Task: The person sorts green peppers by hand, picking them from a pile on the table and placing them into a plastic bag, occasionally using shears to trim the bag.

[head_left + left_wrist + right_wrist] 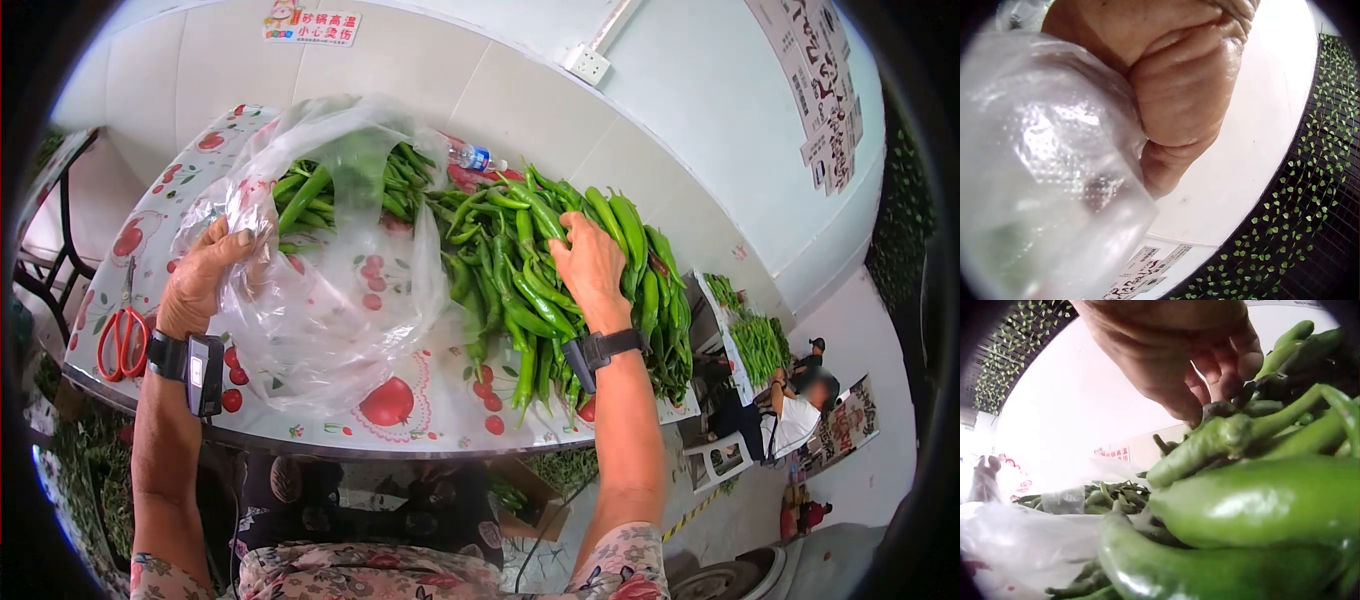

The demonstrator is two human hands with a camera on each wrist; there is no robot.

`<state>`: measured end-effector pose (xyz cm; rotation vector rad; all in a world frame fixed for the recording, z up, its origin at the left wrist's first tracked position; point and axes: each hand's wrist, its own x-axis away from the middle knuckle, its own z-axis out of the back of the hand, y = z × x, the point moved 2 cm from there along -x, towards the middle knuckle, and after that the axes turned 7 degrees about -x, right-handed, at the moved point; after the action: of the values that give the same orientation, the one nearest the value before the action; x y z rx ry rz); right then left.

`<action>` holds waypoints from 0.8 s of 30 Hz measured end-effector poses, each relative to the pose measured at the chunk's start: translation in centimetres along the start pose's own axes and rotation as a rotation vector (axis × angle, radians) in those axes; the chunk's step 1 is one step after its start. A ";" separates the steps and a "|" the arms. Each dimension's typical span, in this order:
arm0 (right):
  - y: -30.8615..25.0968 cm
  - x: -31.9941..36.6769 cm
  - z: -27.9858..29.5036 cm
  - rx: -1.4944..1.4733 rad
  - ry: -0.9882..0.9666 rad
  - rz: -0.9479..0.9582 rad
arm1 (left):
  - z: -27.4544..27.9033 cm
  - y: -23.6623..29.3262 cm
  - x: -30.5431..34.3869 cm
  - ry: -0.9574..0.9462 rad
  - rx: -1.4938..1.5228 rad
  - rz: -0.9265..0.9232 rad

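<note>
My left hand (205, 275) grips the gathered edge of a clear plastic bag (330, 330) on the left of the table. In the left wrist view, the bag's film (1054, 150) bunches against that hand's curled fingers. Some green peppers (305, 195) show behind and through the upper part of the bag. On the right, my right hand (590, 262) reaches into a large heap of long green peppers (545, 310). Its bent fingers come down onto the top of the heap in the right wrist view, with gaps between fingers and thumb; glossy peppers (1260, 506) lie in front.
Red-handled scissors (124, 340) lie at the table's left edge. A plastic bottle (475, 157) lies behind the heap by the wall. Fruit-printed cloth (455, 410) covers the table. At the far right, a seated person (795, 415) is beside another table of peppers (757, 345).
</note>
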<state>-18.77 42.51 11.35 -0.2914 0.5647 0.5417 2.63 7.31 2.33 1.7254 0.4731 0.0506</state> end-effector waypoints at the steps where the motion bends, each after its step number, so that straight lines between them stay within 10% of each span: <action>1: 0.4 -0.1 -0.5 0.053 -0.006 0.012 | 0.0 0.0 0.0 -0.017 0.014 0.002; 18: 2.4 -2.4 -0.1 0.068 0.156 -0.090 | 0.2 -0.1 -0.3 0.033 0.138 -0.055; 24: 0.3 -2.3 -0.5 -0.090 0.347 0.232 | 0.3 0.1 -0.1 0.049 0.162 -0.064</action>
<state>-20.78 41.60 12.22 -0.4123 0.9189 0.7482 2.63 7.00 2.44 1.8698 0.5816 0.0084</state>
